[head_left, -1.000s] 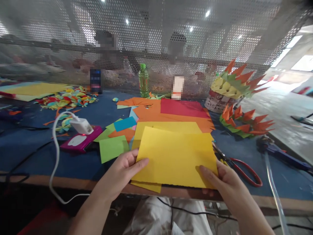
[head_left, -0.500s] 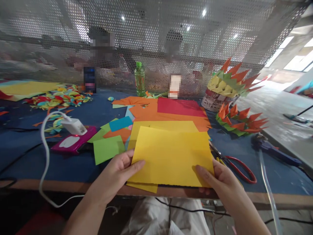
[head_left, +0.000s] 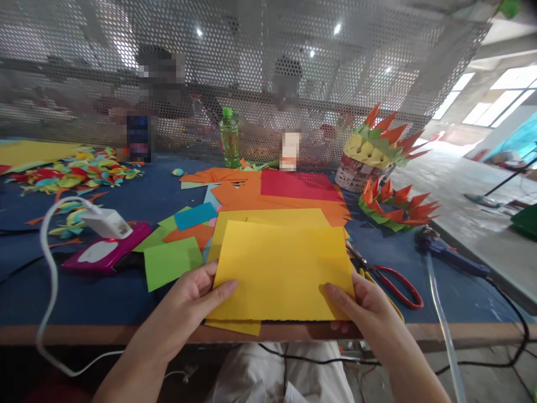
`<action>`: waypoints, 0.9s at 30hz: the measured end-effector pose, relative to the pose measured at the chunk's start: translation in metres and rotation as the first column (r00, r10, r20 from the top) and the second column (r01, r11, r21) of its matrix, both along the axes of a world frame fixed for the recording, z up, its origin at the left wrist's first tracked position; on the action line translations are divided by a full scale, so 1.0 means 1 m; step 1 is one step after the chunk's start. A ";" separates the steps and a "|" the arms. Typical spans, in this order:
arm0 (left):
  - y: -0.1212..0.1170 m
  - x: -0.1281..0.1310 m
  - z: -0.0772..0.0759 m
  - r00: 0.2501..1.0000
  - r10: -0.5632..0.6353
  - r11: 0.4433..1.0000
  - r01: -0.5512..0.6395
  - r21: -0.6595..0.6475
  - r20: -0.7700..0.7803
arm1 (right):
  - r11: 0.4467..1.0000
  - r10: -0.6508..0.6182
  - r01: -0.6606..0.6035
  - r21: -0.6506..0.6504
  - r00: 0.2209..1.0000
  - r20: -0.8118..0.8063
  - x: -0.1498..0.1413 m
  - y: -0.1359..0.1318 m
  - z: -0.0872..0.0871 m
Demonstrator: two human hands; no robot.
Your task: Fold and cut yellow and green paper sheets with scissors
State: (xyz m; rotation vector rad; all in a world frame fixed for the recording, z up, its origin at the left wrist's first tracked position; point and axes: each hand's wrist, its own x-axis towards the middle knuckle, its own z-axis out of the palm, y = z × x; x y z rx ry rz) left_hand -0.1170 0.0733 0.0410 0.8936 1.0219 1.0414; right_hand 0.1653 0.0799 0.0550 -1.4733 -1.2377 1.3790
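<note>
A yellow paper sheet (head_left: 281,268) is held up at the table's front edge, thumbs on its face. My left hand (head_left: 195,299) pinches its lower left side, fingers behind it. My right hand (head_left: 363,302) grips the lower right side the same way. Behind it lies more yellow paper (head_left: 268,216), partly covered. Farther back are orange sheets (head_left: 241,193) and a red sheet (head_left: 300,183). A green paper piece (head_left: 172,263) lies near my left hand. Scissors with red handles (head_left: 398,284) rest right of the sheet, with a yellow-handled tool (head_left: 369,275) partly hidden beside my right hand.
At left, a white charger (head_left: 107,223) with a cable sits on a magenta power box (head_left: 104,252). Colourful paper scraps (head_left: 84,170) are heaped behind. Paper-spiked rings (head_left: 396,207) and a glue gun (head_left: 453,252) are at right. A green bottle (head_left: 229,140) stands by the perforated screen.
The view has turned slightly right, so the table and its things appear shifted left. Both hands keep hold of the yellow sheet, with little change in grip.
</note>
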 end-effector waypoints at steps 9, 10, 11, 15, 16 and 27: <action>-0.002 0.004 0.007 0.998 0.044 0.999 -0.043 0.009 -0.043 | 1.000 0.031 -0.031 -0.002 0.997 -0.072 0.002 -0.001 -0.001; -0.003 0.004 0.007 0.998 0.045 0.999 -0.044 0.012 -0.045 | 0.999 0.035 -0.036 -0.004 0.995 -0.088 0.003 -0.002 -0.001; -0.003 0.005 0.008 0.997 0.055 0.998 -0.055 0.015 -0.048 | 0.999 0.031 -0.032 -0.009 0.994 -0.106 0.003 -0.003 0.000; -0.006 0.010 0.011 0.995 0.098 0.995 -0.097 0.018 -0.035 | 1.000 -0.024 0.020 -0.021 0.982 -0.186 0.007 -0.011 0.001; -0.007 0.011 0.011 0.996 0.089 0.996 -0.089 0.011 -0.027 | 0.999 -0.033 0.030 -0.018 0.979 -0.201 0.008 -0.012 0.001; -0.019 0.016 0.013 0.999 0.032 0.999 -0.031 -0.038 0.027 | 0.997 0.066 -0.073 -0.011 0.945 -0.321 0.023 -0.023 -0.011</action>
